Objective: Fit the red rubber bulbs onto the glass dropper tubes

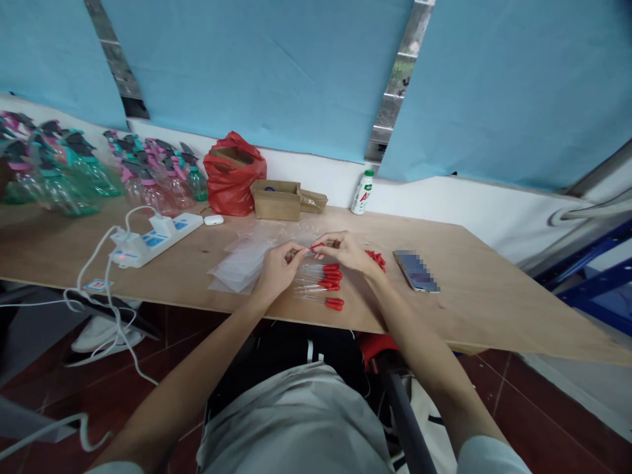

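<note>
Over the middle of the table, my left hand (282,264) and my right hand (343,251) meet with fingers pinched. Between them is a dropper (316,246) with a red rubber bulb and a thin clear tube. My left fingers close on the tube side, my right fingers on the bulb; whether more than one is held I cannot make out. Just below lie several finished-looking droppers (332,271) in small groups, bulbs to the right. A pile of loose red bulbs (376,259) sits beside my right wrist. Clear plastic bags (237,266) lie left of my left hand.
A phone (416,271) lies at the right. Behind are a white bottle (363,192), a cardboard box (277,201) and a red plastic bag (232,181). At the left, a power strip (158,242) trails white cables, with several spray bottles (153,187) behind it.
</note>
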{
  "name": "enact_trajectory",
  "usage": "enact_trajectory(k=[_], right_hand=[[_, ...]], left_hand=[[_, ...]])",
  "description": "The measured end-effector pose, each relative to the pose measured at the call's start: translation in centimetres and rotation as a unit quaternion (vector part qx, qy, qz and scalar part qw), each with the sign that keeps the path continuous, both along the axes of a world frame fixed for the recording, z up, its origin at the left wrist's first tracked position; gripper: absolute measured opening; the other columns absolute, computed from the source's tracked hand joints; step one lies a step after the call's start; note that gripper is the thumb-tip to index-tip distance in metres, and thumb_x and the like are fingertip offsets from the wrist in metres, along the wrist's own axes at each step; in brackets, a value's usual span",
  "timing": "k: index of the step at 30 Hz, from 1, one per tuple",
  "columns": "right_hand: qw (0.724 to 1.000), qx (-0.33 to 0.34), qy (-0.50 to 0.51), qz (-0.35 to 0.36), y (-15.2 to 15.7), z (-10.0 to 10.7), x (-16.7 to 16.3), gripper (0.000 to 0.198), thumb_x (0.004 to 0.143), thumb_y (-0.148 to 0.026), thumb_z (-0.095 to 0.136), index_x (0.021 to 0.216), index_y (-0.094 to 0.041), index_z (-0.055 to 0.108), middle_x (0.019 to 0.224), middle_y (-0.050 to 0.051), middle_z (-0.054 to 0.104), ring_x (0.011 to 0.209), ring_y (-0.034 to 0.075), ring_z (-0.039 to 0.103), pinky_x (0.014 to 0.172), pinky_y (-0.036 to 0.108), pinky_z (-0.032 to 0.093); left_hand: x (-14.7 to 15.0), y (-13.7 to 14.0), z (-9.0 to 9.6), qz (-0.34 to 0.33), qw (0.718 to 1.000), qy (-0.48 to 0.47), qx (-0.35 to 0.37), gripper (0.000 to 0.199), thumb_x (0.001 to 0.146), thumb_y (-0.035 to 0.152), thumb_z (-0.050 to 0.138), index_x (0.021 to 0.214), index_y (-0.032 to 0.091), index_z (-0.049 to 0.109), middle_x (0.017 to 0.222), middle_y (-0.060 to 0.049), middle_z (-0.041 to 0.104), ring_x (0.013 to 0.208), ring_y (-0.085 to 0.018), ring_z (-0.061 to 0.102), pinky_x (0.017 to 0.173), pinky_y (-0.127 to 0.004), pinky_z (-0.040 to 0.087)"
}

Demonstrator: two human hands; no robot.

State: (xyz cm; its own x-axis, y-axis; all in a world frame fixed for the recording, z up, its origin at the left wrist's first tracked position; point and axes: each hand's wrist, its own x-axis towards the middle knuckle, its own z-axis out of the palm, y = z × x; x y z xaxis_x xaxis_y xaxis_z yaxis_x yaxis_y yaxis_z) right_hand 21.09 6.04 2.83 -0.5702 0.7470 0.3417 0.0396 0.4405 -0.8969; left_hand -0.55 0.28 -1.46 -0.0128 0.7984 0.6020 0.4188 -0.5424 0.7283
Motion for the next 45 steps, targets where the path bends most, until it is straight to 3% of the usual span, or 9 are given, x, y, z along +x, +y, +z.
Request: enact_trajectory(k=[14, 29, 33, 36, 39, 45], right_hand=[[0.999, -0.039, 0.014, 0.013, 0.3, -0.4, 0.0, 0.036, 0.079, -0.046, 0.093, 0.098, -0.017, 0.085, 0.089, 0.007, 0.084, 0.079, 0.019, 0.08, 0.083, 0.035, 0.067], [0.999, -0.037, 0.027, 0.003, 0.2, 0.1, 0.3, 0.034, 0.086, -0.044, 0.089, 0.105, -0.017, 0.079, 0.086, 0.004, 0.083, 0.078, 0.017, 0.079, 0.079, 0.03, 0.064], [0.999, -0.026, 0.037, 0.005, 0.2, 0.3, 0.4, 0.034, 0.087, -0.044, 0.089, 0.105, -0.017, 0.078, 0.085, 0.004, 0.082, 0.079, 0.017, 0.079, 0.079, 0.031, 0.064], [0.998, -0.022, 0.055, -0.001, 0.2, 0.3, 0.3, 0.034, 0.086, -0.044, 0.089, 0.104, -0.017, 0.078, 0.084, 0.004, 0.082, 0.078, 0.017, 0.078, 0.078, 0.031, 0.064], [0.997, -0.024, 0.069, -0.007, 0.2, 0.3, 0.1, 0.034, 0.085, -0.043, 0.09, 0.104, -0.018, 0.077, 0.086, 0.004, 0.082, 0.078, 0.016, 0.078, 0.077, 0.03, 0.064], [0.996, -0.025, 0.081, -0.008, -0.3, 0.1, -0.7, 0.037, 0.083, -0.045, 0.091, 0.104, -0.018, 0.077, 0.088, 0.003, 0.082, 0.078, 0.016, 0.078, 0.076, 0.03, 0.065]], left_hand=[[-0.1, -0.2, 0.3, 0.013, 1.0, 0.017, 0.016, 0.026, 0.101, 0.041, 0.067, 0.087, 0.021, 0.076, 0.059, 0.004, 0.055, 0.053, -0.013, 0.045, 0.056, -0.029, 0.032], [0.3, 0.3, 0.0, 0.023, 0.999, -0.022, 0.031, 0.019, 0.098, 0.039, 0.074, 0.093, 0.022, 0.081, 0.08, -0.003, 0.077, 0.066, -0.016, 0.061, 0.068, -0.031, 0.044], [0.5, 0.4, 0.1, 0.011, 0.993, -0.119, -0.011, 0.021, 0.09, 0.041, 0.084, 0.099, 0.021, 0.082, 0.085, -0.005, 0.08, 0.071, -0.018, 0.067, 0.071, -0.031, 0.049], [0.7, 0.3, 0.6, -0.019, 0.974, -0.223, -0.046, 0.026, 0.085, 0.042, 0.088, 0.096, 0.019, 0.081, 0.086, -0.006, 0.08, 0.075, -0.018, 0.069, 0.074, -0.03, 0.051], [0.7, 0.1, 1.4, -0.069, 0.941, -0.32, -0.081, 0.034, 0.092, 0.05, 0.082, 0.09, 0.016, 0.08, 0.083, -0.007, 0.077, 0.064, -0.013, 0.057, 0.061, -0.026, 0.043], [0.3, 0.0, 2.9, -0.198, 0.825, -0.5, -0.176, 0.06, 0.109, 0.064, 0.049, 0.099, 0.012, 0.077, 0.081, -0.008, 0.066, 0.062, -0.012, 0.05, 0.054, -0.023, 0.039]])
